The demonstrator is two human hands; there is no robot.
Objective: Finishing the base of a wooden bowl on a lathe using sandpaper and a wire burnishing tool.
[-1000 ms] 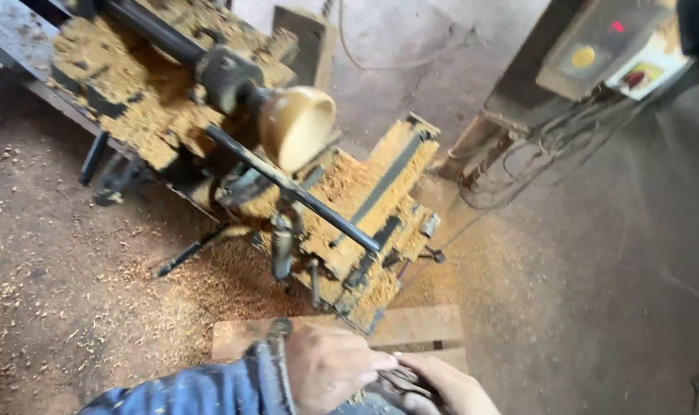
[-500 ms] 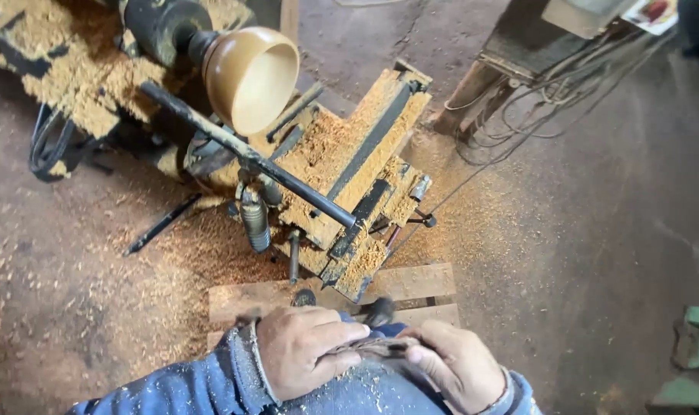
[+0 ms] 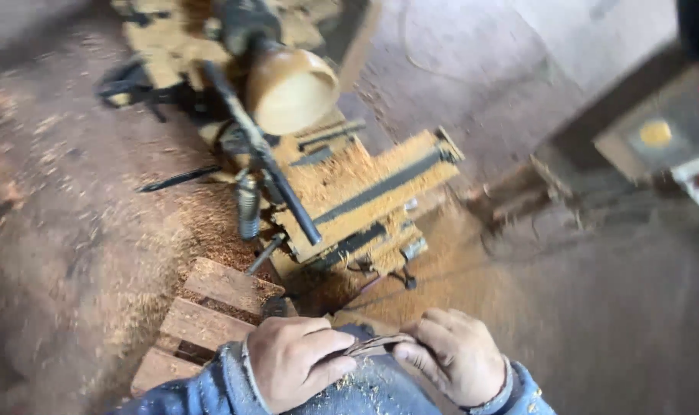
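Observation:
My left hand (image 3: 297, 361) and my right hand (image 3: 455, 355) are together at the bottom of the head view, both gripping a small flat brownish piece (image 3: 374, 345) between the fingers, just above my denim clothing dusted with wood chips. Both sleeves are blue denim. Ahead of the hands stands a wood lathe (image 3: 365, 196) coated in sawdust. A pale wooden bowl (image 3: 292, 90) is mounted on it, with a long dark tool rest bar (image 3: 265, 161) running in front of the bowl.
A wooden pallet (image 3: 211, 303) lies on the floor under and left of my hands. Sawdust covers the floor around the lathe. A grey control box (image 3: 657, 138) with a yellow button sits at the right. The picture is motion-blurred.
The view has swung, so the lathe and bowl now sit higher and more central. My hands stay together on the small piece, now a little higher in the frame.

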